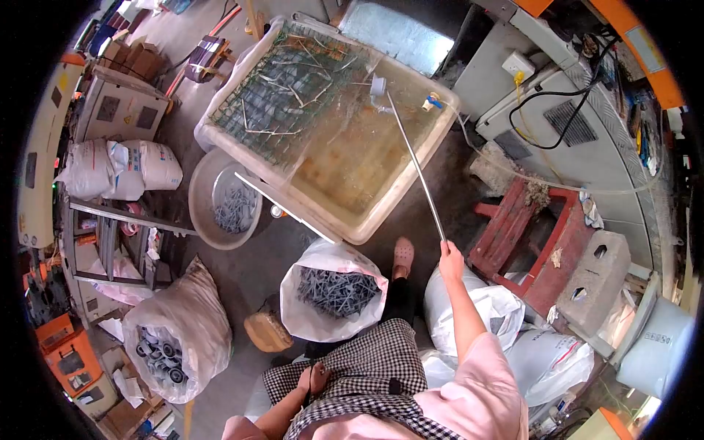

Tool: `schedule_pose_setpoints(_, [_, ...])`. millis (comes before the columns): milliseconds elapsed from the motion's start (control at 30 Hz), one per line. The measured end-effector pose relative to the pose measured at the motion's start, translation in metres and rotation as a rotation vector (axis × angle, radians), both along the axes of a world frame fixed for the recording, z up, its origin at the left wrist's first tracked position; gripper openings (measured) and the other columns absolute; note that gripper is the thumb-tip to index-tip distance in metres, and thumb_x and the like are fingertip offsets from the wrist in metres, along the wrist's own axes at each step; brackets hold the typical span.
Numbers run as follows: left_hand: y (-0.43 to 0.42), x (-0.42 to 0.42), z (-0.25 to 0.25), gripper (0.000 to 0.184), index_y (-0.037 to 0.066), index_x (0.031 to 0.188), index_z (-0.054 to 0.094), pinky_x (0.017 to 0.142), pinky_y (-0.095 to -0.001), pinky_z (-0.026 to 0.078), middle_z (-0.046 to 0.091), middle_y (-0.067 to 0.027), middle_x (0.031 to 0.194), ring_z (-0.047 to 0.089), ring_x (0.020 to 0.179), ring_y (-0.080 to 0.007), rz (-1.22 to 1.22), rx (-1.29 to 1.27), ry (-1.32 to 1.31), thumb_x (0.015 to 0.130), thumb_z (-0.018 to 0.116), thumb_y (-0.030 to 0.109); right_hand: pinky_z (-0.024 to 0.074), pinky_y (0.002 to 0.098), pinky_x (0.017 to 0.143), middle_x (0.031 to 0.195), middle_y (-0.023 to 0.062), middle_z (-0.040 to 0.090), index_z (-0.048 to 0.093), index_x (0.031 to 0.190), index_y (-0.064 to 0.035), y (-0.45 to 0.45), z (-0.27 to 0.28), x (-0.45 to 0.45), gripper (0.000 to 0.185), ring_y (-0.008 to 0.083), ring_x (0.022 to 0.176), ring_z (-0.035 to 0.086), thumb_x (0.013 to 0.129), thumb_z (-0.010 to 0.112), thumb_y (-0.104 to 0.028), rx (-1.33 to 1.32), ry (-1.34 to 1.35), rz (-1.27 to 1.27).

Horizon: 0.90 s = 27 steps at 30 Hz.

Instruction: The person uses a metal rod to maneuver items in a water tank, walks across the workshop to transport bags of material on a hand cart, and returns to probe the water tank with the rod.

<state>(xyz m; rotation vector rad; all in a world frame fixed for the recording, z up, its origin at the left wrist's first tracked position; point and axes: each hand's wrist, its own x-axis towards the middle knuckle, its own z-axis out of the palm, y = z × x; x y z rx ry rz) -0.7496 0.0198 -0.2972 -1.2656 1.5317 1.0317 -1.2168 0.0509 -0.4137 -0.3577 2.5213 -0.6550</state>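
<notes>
My right hand (451, 262) is wrapped round the near end of a long, thin metal rod (419, 172). The rod slants away over a pale tub (361, 233) of cloudy, brownish water. Near its far end, a grey cup-shaped piece (378, 86) shows at the water; I cannot tell whether the two are joined. Green netting (271, 88) with pale sticks on it covers the tub's left part. My left hand (315, 378) rests on the checked apron (374, 359) over my lap, fingers curled; anything inside them is hidden.
A white sack (334, 253) of grey plastic pieces stands before my lap. A round basin (202, 220) with grey pieces and a sack (194, 315) of dark round parts are at left. A red stool (502, 249) and concrete block (598, 282) stand at right, beside white sacks (495, 304).
</notes>
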Motion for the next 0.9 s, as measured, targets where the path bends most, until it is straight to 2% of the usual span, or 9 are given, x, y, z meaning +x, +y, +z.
schedule_pose_setpoints(200, [0.006, 0.000, -0.004, 0.040, 0.002, 0.096, 0.055, 0.078, -0.0413, 0.045, 0.059, -0.0219, 0.093, 0.057, 0.090, -0.0355, -0.046, -0.056, 0.146, 0.080, 0.051, 0.040, 0.0450, 0.0461, 0.074, 0.090, 0.0217, 0.060, 0.057, 0.110, -0.0189, -0.016, -0.018, -0.052, 0.034, 0.0398, 0.087, 0.056, 0.087, 0.044, -0.040, 0.113, 0.006, 0.066])
schedule_pose_setpoints(300, [0.002, -0.019, 0.003, 0.041, 0.002, 0.095, 0.056, 0.079, -0.0409, 0.045, 0.059, -0.0216, 0.094, 0.057, 0.090, -0.0355, -0.004, -0.018, 0.057, 0.081, 0.050, 0.040, 0.0449, 0.0479, 0.074, 0.090, 0.0218, 0.060, 0.054, 0.114, -0.0225, -0.030, 0.007, -0.076, 0.037, 0.0413, 0.086, 0.056, 0.087, 0.040, -0.044, 0.240, 0.047, 0.162])
schedule_pose_setpoints(367, [0.006, -0.014, -0.006, 0.042, 0.002, 0.099, 0.054, 0.079, -0.0419, 0.045, 0.059, -0.0220, 0.094, 0.057, 0.091, -0.0359, 0.015, 0.043, 0.059, 0.081, 0.050, 0.039, 0.0448, 0.0475, 0.074, 0.090, 0.0222, 0.060, 0.055, 0.114, -0.0228, -0.038, 0.013, -0.091, 0.037, 0.0406, 0.086, 0.056, 0.087, 0.039, -0.044, 0.281, 0.090, 0.200])
schedule_pose_setpoints(433, [0.018, -0.008, -0.012, 0.041, 0.003, 0.101, 0.052, 0.078, -0.0432, 0.045, 0.059, -0.0228, 0.094, 0.056, 0.091, -0.0369, -0.031, -0.023, 0.115, 0.081, 0.049, 0.039, 0.0454, 0.0472, 0.073, 0.088, 0.0222, 0.061, 0.054, 0.115, -0.0191, -0.049, 0.019, -0.097, 0.038, 0.0385, 0.084, 0.058, 0.088, 0.039, -0.041, 0.281, 0.120, 0.229])
schedule_pose_setpoints(600, [0.025, -0.007, -0.020, 0.041, 0.003, 0.101, 0.051, 0.078, -0.0429, 0.045, 0.058, -0.0226, 0.097, 0.055, 0.092, -0.0369, -0.047, -0.028, 0.203, 0.081, 0.049, 0.038, 0.0444, 0.0454, 0.078, 0.096, 0.0190, 0.060, 0.054, 0.115, -0.0158, -0.071, 0.031, -0.102, 0.038, 0.0365, 0.091, 0.057, 0.088, 0.040, -0.039, 0.287, 0.076, 0.224])
schedule_pose_setpoints(800, [0.008, -0.030, -0.009, 0.044, 0.003, 0.106, 0.052, 0.081, -0.0394, 0.045, 0.058, -0.0207, 0.101, 0.055, 0.096, -0.0346, -0.024, 0.061, 0.129, 0.081, 0.050, 0.039, 0.0452, 0.0449, 0.076, 0.096, 0.0186, 0.060, 0.055, 0.113, -0.0144, -0.071, 0.013, -0.117, 0.037, 0.0362, 0.089, 0.057, 0.087, 0.042, -0.038, 0.264, 0.101, 0.285])
schedule_pose_setpoints(900, [0.023, -0.010, -0.026, 0.044, 0.003, 0.106, 0.052, 0.081, -0.0402, 0.045, 0.058, -0.0204, 0.100, 0.055, 0.095, -0.0354, 0.001, 0.013, 0.159, 0.081, 0.050, 0.039, 0.0453, 0.0456, 0.076, 0.095, 0.0189, 0.060, 0.056, 0.111, -0.0140, -0.076, 0.009, -0.120, 0.036, 0.0370, 0.088, 0.057, 0.087, 0.043, -0.037, 0.239, 0.100, 0.319])
